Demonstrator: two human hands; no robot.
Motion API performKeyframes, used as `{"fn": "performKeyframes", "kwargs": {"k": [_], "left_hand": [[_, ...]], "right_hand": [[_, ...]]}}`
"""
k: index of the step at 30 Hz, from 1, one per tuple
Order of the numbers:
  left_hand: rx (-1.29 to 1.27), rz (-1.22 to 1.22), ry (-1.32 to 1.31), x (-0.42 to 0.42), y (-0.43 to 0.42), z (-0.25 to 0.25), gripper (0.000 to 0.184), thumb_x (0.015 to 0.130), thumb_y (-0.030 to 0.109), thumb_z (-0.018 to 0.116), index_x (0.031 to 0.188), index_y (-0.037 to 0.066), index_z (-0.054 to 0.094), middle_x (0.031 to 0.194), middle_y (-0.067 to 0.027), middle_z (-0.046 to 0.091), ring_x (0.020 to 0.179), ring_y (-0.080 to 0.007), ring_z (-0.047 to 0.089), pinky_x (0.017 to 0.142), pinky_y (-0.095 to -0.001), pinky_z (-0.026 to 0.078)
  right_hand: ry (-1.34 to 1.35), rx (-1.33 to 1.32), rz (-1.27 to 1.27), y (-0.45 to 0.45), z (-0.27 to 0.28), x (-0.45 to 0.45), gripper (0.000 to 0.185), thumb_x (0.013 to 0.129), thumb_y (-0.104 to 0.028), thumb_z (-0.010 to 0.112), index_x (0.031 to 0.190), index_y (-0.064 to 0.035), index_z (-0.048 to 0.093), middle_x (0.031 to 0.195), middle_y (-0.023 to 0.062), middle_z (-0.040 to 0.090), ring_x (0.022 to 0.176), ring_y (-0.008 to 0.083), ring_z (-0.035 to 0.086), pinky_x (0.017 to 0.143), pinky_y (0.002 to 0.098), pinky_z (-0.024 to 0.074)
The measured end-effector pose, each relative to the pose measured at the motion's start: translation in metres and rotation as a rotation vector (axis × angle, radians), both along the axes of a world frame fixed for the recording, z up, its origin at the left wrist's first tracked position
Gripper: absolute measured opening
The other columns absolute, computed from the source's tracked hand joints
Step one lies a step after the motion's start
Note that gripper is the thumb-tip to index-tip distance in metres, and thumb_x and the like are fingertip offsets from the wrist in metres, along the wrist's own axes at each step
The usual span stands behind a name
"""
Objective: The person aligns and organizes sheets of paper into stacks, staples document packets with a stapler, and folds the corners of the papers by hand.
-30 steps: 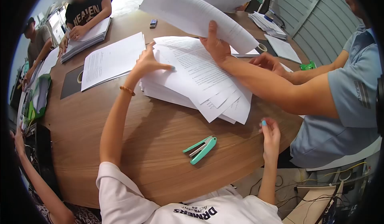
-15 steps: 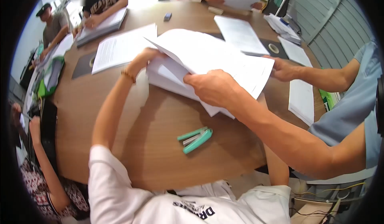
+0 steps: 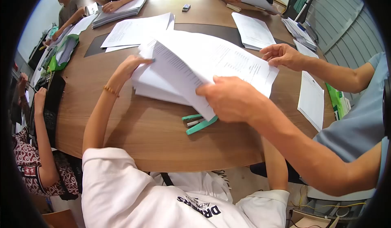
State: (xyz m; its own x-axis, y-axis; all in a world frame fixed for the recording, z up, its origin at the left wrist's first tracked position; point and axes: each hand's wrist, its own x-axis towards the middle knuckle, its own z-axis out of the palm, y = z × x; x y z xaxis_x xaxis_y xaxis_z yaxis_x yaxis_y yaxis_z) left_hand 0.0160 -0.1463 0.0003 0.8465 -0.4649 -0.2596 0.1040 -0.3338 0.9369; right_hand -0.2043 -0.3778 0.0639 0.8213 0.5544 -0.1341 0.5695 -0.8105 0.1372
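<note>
My left hand (image 3: 136, 65), with a beaded bracelet at the wrist, is closed on the left edge of a thick stack of printed papers (image 3: 163, 85). The top sheets (image 3: 228, 55) are lifted and curled. A co-worker in blue grips their near edge with one hand (image 3: 232, 100). That person's other hand (image 3: 285, 56) is at the right edge, fingers apart. My right forearm (image 3: 275, 163) rises behind the co-worker's arm, and my right hand is hidden. Below the papers lies a green stapler (image 3: 197, 126), spread apart and partly covered by a sheet corner.
Other paper stacks lie on the wooden table (image 3: 163, 142): one at the left (image 3: 138, 30), one at the back right (image 3: 252, 30), and one at the right edge (image 3: 311, 100). Across the table, people handle papers. A small dark object (image 3: 186, 8) sits near the far edge.
The papers have come nearer the stapler, and a corner now overlaps it. The near sheets are folded up further, showing print. The co-worker's far hand has loosened at the right edge.
</note>
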Motion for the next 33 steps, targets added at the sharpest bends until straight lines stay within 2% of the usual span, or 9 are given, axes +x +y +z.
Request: {"fn": "performKeyframes", "kwargs": {"k": [5,8,9,12,15,18,23,29,33], "left_hand": [[-0.026,0.152,-0.009,-0.038,0.055,-0.010,0.047,0.071,0.021,0.071,0.098,-0.015,0.055,0.083,-0.0202,0.062,0.065,-0.0197,0.063,0.055,-0.0277,0.051],[0.020,0.193,-0.019,-0.050,0.077,-0.011,0.043,0.077,0.023,0.067,0.100,-0.011,0.056,0.086,-0.0161,0.063,0.069,-0.0170,0.062,0.062,-0.0258,0.050],[0.106,0.039,-0.111,-0.041,0.089,-0.012,0.039,0.081,0.024,0.063,0.102,-0.008,0.057,0.089,-0.0137,0.063,0.073,-0.0153,0.061,0.065,-0.0249,0.048],[0.261,-0.128,-0.227,0.010,0.131,0.000,0.035,0.089,0.028,0.052,0.106,-0.002,0.058,0.093,-0.0094,0.064,0.078,-0.0128,0.059,0.069,-0.0243,0.045],[0.322,-0.133,-0.529,0.083,0.148,0.013,0.048,0.093,0.041,0.037,0.112,0.002,0.057,0.098,-0.0081,0.064,0.085,-0.0140,0.058,0.074,-0.0253,0.044],[0.219,0.030,-0.371,0.086,0.119,0.020,0.048,0.095,0.039,0.035,0.119,0.003,0.052,0.105,-0.0070,0.061,0.092,-0.0121,0.056,0.082,-0.0257,0.043],[-0.316,0.042,0.052,0.042,0.089,-0.023,0.047,0.090,0.038,0.047,0.121,0.002,0.051,0.111,-0.0104,0.059,0.093,-0.0150,0.057,0.081,-0.0272,0.043],[0.171,-0.051,-0.252,-0.042,0.084,0.014,0.045,0.086,0.022,0.056,0.120,-0.006,0.047,0.109,-0.0135,0.058,0.097,-0.0156,0.054,0.083,-0.0236,0.042],[0.083,-0.106,-0.413,-0.092,0.094,0.009,0.054,0.087,0.022,0.055,0.129,-0.006,0.036,0.119,-0.0197,0.052,0.109,-0.0226,0.050,0.092,-0.0281,0.038]], "right_hand": [[-0.028,0.155,0.118,0.014,-0.002,-0.019,0.011,0.074,-0.013,0.059,0.076,-0.0056,0.051,0.063,0.0064,0.055,0.066,0.0224,0.058,0.058,0.0324,0.0457],[-0.006,-0.806,0.570,0.037,0.033,-0.013,0.039,0.087,-0.042,0.046,0.086,-0.0037,0.047,0.061,0.0029,0.050,0.044,0.0196,0.050,0.040,0.0283,0.0393],[-0.012,-0.801,0.581,0.035,0.015,-0.012,0.039,0.087,-0.042,0.046,0.086,-0.0037,0.047,0.061,0.0029,0.050,0.044,0.0196,0.050,0.040,0.0283,0.0393],[-1.588,-1.499,0.813,0.018,-0.028,-0.012,0.040,0.084,-0.039,0.049,0.103,-0.0037,0.044,0.070,0.0055,0.056,0.069,0.0208,0.057,0.054,0.0321,0.0443],[-0.714,-0.272,0.830,0.019,0.002,0.004,0.038,0.084,-0.024,0.050,0.118,-0.0099,0.039,0.098,0.0054,0.054,0.100,0.0201,0.050,0.085,0.0367,0.0393],[-0.311,0.241,0.551,0.023,-0.001,0.003,0.037,0.081,-0.016,0.051,0.117,-0.0126,0.044,0.106,0.0030,0.054,0.109,0.0197,0.048,0.096,0.0368,0.0375],[-0.170,0.205,0.280,0.025,-0.006,-0.003,0.019,0.081,-0.015,0.052,0.099,-0.0121,0.058,0.100,0.0007,0.056,0.104,0.0178,0.049,0.095,0.0311,0.0386],[-0.118,0.242,0.245,0.024,-0.002,-0.003,0.020,0.082,-0.015,0.051,0.101,-0.0094,0.055,0.101,0.0023,0.056,0.103,0.0168,0.050,0.095,0.0305,0.0386],[-0.153,0.261,0.214,0.020,-0.003,-0.003,0.027,0.082,-0.014,0.053,0.108,-0.0064,0.049,0.105,0.0062,0.054,0.104,0.0179,0.050,0.093,0.0302,0.0399]]}}
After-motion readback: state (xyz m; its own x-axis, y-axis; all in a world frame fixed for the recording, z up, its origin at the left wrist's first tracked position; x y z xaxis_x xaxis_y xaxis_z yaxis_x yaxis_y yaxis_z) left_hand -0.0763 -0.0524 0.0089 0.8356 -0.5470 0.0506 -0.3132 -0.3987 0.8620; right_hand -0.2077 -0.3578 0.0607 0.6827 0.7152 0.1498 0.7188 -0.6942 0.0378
